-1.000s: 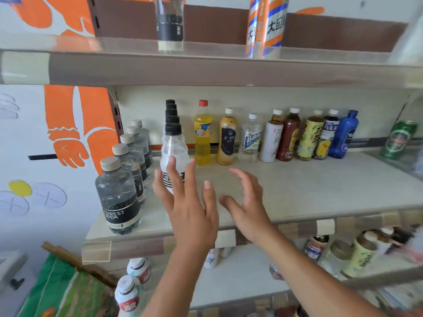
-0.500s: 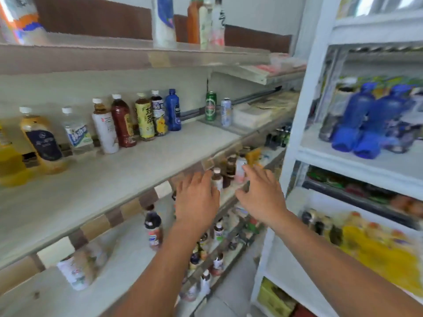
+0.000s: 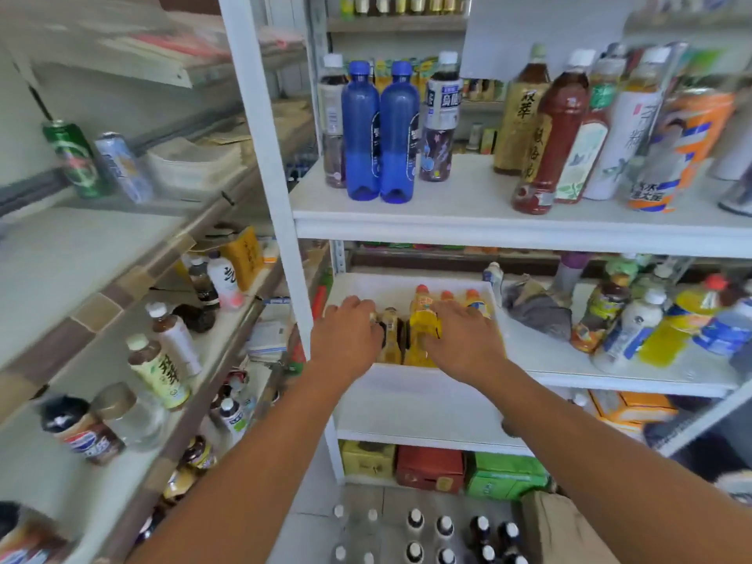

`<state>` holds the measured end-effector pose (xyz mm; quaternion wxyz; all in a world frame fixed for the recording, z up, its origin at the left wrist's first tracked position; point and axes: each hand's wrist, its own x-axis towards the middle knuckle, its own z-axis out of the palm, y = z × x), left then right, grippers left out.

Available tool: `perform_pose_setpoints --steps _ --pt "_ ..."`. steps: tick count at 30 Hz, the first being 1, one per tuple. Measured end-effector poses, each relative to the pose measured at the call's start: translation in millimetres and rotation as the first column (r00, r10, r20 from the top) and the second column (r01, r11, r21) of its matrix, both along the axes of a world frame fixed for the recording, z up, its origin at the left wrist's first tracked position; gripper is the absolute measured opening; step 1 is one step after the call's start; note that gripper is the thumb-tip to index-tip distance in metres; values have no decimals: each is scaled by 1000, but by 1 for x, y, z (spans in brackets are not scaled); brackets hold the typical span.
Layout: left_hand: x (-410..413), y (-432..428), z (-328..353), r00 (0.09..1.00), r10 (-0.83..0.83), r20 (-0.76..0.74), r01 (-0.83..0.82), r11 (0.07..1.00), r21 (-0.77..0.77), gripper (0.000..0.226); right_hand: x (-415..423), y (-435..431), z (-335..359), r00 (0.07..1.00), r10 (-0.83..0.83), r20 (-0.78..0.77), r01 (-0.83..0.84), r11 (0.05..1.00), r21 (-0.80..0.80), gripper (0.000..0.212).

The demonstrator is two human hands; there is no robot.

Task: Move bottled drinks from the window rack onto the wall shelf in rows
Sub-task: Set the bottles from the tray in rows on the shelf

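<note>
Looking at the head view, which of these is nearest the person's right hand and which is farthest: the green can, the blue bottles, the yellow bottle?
1. The yellow bottle: gripped by the right hand, on the lower rack shelf.
2. The blue bottles: on the rack shelf above the hand.
3. The green can: far left, on the wall shelf.

Soft, even daylight filled the scene, brightest behind the white rack (image 3: pixel 447 225), with faint shadows under its boards. Left of the rack, the wall shelf (image 3: pixel 81 254) was smeared by motion blur. At the rack's far right, bottles (image 3: pixel 667 148) leaned and stretched with wide-angle distortion.
</note>
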<state>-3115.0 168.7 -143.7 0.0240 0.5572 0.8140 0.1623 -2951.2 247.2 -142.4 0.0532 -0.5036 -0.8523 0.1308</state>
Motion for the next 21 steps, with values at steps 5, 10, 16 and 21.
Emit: perform_pose_setpoints --steps 5,10,16,21 --pt "7 59 -42 982 -94 164 111 989 -95 31 6 19 -26 987 -153 42 156 984 -89 57" --pt "16 112 -84 952 -179 248 230 953 -195 33 8 36 -48 973 -218 83 227 966 -122 53" --pt "18 153 -118 854 41 518 164 925 -342 70 9 49 -76 967 -242 74 251 955 -160 54" --pt "21 172 -144 718 144 681 78 955 -285 92 13 53 -95 958 -280 58 285 941 -180 55"
